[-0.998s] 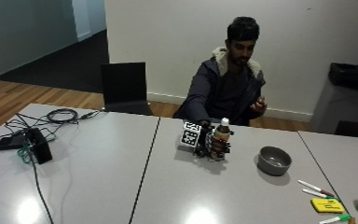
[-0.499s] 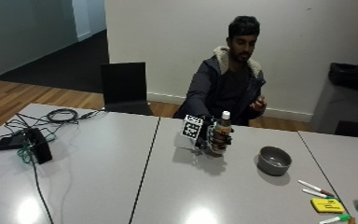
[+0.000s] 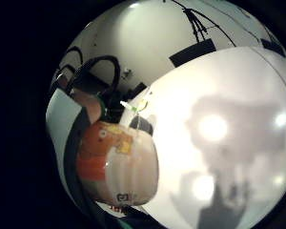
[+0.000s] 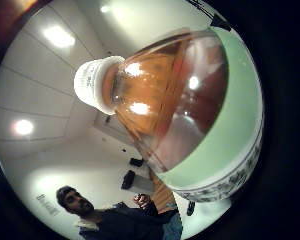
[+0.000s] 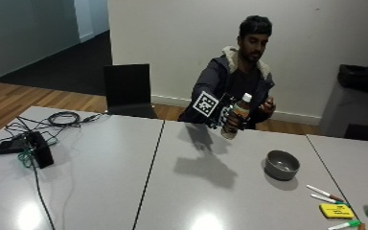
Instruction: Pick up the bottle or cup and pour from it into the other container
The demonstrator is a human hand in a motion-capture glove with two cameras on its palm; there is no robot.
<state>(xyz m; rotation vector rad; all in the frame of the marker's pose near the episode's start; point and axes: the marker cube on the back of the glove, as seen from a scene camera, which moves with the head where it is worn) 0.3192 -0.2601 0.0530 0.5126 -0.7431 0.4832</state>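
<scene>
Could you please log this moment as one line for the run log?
phase: lift | gloved right hand grips capped plastic bottle of amber liquid, raised above grey table | round grey bowl on table, apart | pour not yet begun

The bottle [image 5: 237, 116] is clear, glossy plastic with a ribbed white plastic cap [image 4: 94, 84] and a smooth printed label [image 3: 118, 157]. The bowl [image 5: 281, 164] looks like dull grey metal. The grey tabletop [image 5: 107, 177] is smooth and semi-glossy, mirroring ceiling lights. The floor [image 5: 18, 98] is wood.

outside view: across the surface [image 5: 235, 191], facing the person, far.
palm views: against the bottle [image 4: 175, 100], shared at 12 o'clock outside.
</scene>
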